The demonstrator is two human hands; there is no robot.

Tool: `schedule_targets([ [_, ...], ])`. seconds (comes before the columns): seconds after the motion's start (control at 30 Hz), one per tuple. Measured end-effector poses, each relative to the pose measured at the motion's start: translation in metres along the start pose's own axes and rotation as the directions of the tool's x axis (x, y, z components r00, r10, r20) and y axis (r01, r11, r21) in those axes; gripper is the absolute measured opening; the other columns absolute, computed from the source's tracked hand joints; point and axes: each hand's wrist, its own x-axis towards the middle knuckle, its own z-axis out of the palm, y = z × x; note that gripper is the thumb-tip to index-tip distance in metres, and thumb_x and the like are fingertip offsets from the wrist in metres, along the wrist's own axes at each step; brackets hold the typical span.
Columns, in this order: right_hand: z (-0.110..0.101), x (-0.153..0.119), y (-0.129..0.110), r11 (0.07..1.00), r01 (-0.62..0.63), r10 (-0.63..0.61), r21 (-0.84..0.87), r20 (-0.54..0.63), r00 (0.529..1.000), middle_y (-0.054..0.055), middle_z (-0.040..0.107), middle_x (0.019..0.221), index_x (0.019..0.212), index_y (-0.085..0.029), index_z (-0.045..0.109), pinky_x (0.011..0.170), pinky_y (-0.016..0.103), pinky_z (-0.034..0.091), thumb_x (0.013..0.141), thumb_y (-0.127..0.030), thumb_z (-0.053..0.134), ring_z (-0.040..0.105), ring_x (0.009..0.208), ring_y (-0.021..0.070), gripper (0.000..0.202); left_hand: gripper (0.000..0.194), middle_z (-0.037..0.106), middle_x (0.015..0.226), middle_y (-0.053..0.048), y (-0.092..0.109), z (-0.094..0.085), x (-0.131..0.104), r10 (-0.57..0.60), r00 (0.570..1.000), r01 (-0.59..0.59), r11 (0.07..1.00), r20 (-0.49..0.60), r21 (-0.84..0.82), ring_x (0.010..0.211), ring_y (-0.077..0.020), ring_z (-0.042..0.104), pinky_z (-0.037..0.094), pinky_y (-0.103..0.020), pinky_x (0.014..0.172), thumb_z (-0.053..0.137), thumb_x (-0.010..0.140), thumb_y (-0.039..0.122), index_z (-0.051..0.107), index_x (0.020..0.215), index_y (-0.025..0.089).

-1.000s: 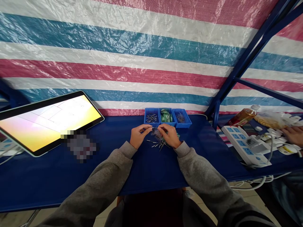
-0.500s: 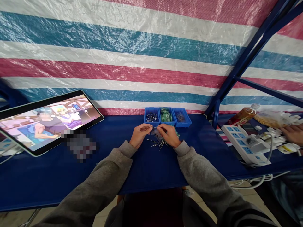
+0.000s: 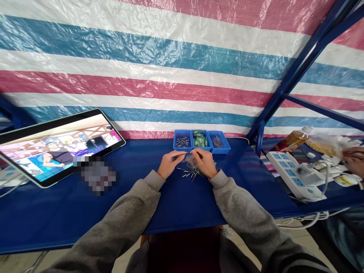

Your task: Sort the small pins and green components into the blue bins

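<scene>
My left hand (image 3: 170,163) and my right hand (image 3: 204,162) meet above the blue table, fingertips pinched close together. Whatever sits between the fingers is too small to make out. Beneath and between them lies a loose pile of thin metal pins (image 3: 192,172), with clear pieces (image 3: 190,161) partly hidden by my right hand. Just beyond the hands stand three joined blue bins: the left bin holds dark metal pins (image 3: 182,141), the middle one green pieces (image 3: 200,139), the right one thin clear or greyish pieces (image 3: 217,141).
At the left a tablet (image 3: 62,148) leans, showing a cartoon, beside a blurred patch. On the right are a white power strip (image 3: 292,172), a drink bottle (image 3: 292,139), cables, and another person's hands (image 3: 354,161). A striped sheet (image 3: 170,76) hangs behind.
My fingertips have drawn closer together, and the thin piece seen between them before is now hidden. The other person's hand at the right has shifted.
</scene>
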Motion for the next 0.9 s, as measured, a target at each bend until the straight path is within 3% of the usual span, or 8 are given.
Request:
schedule_targets([
  [0.2,0.0009,-0.0004,0.0026,0.998,0.058,-0.059,0.023,0.046,0.997,0.004,0.066,0.071,0.084,-0.018,0.067,0.06,0.027,0.045,0.093,-0.043,0.048,0.057,0.06,0.0151,0.032,0.037,0.06,0.052,0.001,0.001,0.0013,-0.0037,-0.063,0.997,0.063,0.998,-0.037,-0.019,0.043,-0.0098,0.048,0.043,-0.023,0.048,0.065,0.081,0.042,0.071,0.103,0.013],
  [0.37,0.0057,-0.0026,0.0067,0.991,0.116,-0.128,0.071,0.199,0.972,0.003,0.064,0.071,0.087,-0.019,0.067,0.053,0.025,0.044,0.089,-0.046,0.056,0.053,0.054,0.0125,0.028,0.047,0.061,0.049,0.002,0.0076,0.0029,-0.0054,-0.129,0.991,0.124,0.986,-0.042,-0.107,0.037,-0.0087,0.046,0.041,-0.021,0.042,0.066,0.08,0.043,0.065,0.115,0.011],
  [0.5,0.0049,-0.0022,0.0051,0.989,0.133,-0.143,0.058,0.213,0.967,0.003,0.064,0.071,0.081,-0.019,0.065,0.055,0.025,0.043,0.092,-0.043,0.051,0.053,0.055,0.0125,0.029,0.049,0.062,0.052,0.0,0.0076,0.0031,-0.0049,-0.13,0.991,0.129,0.98,0.002,-0.15,0.037,-0.0091,0.048,0.04,-0.021,0.04,0.061,0.083,0.045,0.063,0.117,0.011],
  [0.73,-0.0013,0.0001,0.003,0.997,0.077,-0.078,0.005,0.098,0.992,0.001,0.06,0.065,0.077,-0.019,0.061,0.06,0.026,0.041,0.095,-0.038,0.044,0.055,0.058,0.0143,0.031,0.028,0.07,0.072,-0.005,0.0021,0.0001,-0.0025,0.011,0.995,-0.008,1.0,-0.097,0.023,0.063,-0.0149,0.062,0.049,-0.023,0.056,0.067,0.078,0.042,0.07,0.079,0.015],
  [0.9,0.0004,-0.0005,0.0035,0.997,0.034,-0.041,0.063,0.105,0.994,0.002,0.063,0.072,0.087,-0.019,0.062,0.057,0.025,0.043,0.093,-0.041,0.048,0.056,0.057,0.0135,0.026,0.029,0.067,0.064,-0.002,0.0032,0.0002,-0.003,0.018,0.991,-0.005,0.995,-0.129,0.097,0.058,-0.013,0.059,0.046,-0.022,0.054,0.063,0.081,0.041,0.068,0.069,0.016],
])
